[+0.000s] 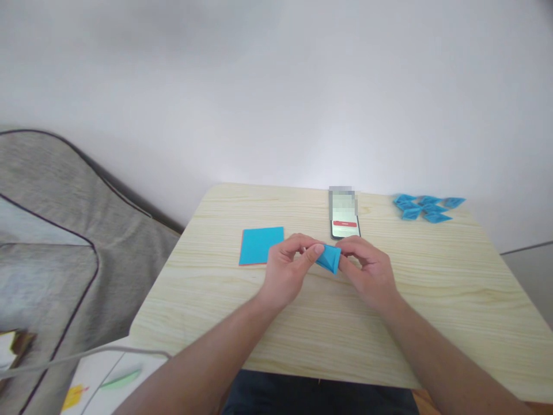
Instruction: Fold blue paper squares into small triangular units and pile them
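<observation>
A small folded piece of blue paper [330, 257] is pinched between both hands just above the middle of the light wooden table [432, 300]. My left hand [287, 268] grips its left edge with thumb and fingers. On its right edge my right hand [367, 268] holds it the same way. A flat stack of blue square paper [258, 244] lies on the table just left of my left hand. Several folded blue paper pieces [425, 208] sit grouped at the table's far right corner.
A phone [344, 216] with its screen lit lies face up just beyond my hands. A grey padded case [56, 230] leans to the left of the table. A white cable [86, 354] and papers lie low at the left. A white wall stands behind.
</observation>
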